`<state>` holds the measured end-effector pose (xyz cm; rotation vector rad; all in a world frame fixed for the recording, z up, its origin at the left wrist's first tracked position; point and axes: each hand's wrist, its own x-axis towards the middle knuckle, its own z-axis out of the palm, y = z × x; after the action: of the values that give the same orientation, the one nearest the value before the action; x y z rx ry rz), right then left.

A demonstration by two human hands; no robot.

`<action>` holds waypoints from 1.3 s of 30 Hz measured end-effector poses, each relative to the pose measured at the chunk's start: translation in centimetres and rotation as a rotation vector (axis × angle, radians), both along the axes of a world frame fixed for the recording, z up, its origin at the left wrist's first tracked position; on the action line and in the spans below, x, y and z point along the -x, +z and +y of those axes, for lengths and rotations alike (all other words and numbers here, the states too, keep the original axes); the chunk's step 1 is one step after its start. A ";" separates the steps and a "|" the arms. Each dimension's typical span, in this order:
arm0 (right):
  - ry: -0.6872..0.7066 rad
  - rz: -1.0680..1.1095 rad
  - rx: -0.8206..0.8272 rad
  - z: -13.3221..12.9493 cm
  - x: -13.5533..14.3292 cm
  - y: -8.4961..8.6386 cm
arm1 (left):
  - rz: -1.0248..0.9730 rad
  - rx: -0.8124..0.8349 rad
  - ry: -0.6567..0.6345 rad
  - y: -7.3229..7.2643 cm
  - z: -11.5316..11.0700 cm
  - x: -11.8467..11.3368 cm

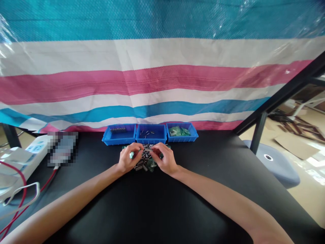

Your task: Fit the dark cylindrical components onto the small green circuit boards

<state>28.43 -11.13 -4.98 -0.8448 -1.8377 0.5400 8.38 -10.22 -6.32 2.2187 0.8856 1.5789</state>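
Note:
Above a pile of small parts (145, 156), my left hand (129, 158) and my right hand (165, 159) face each other, fingers pinched. Between their fingertips is a small grey metal cylinder (148, 149), gripped from both ends. Dark and silvery cylinders and thin pins make up the pile, with green pieces (151, 165) at its right side. A pale green bit shows by my left palm; its kind is too small to tell. My hands partly cover the pile.
Behind the pile stand three blue bins: the left bin (119, 140) holds a row of cylinders, the middle bin (151, 140) thin pins, the right bin (181, 139) green pieces. A power strip (38, 149) and red cable (48, 181) lie left. A grey stool (276, 166) stands right.

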 end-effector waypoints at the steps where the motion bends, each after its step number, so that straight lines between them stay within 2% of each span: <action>1: -0.001 -0.003 0.000 0.0 0.0 0.0 | -0.002 0.002 -0.005 0.0 0.0 0.0; 8: 0.004 -0.002 -0.010 0.0 0.0 0.1 | 0.017 -0.022 0.020 0.0 0.0 -0.2; 12: -0.002 0.010 0.001 -0.1 0.0 0.2 | 0.129 -0.016 0.095 0.5 0.1 -0.3; 16: -0.003 -0.002 -0.004 0.0 0.0 0.2 | 0.226 -0.043 0.098 1.1 0.1 -0.3; 23: 0.022 -0.007 -0.015 0.2 0.1 0.0 | 0.236 -0.066 0.108 1.2 0.0 -0.3; 29: 0.008 -0.004 0.005 0.3 0.2 -0.1 | 0.230 -0.004 0.118 1.5 -0.5 -0.4; 34: 0.012 -0.003 0.020 0.2 0.1 0.0 | 0.134 0.030 0.115 0.7 -0.4 -0.1; 39: 0.012 -0.012 0.019 0.1 0.0 0.1 | 0.182 -0.045 0.107 0.6 -0.1 0.1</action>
<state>28.39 -10.99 -4.84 -0.8518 -1.8518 0.5615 8.28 -10.36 -5.75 2.4140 1.0447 1.4728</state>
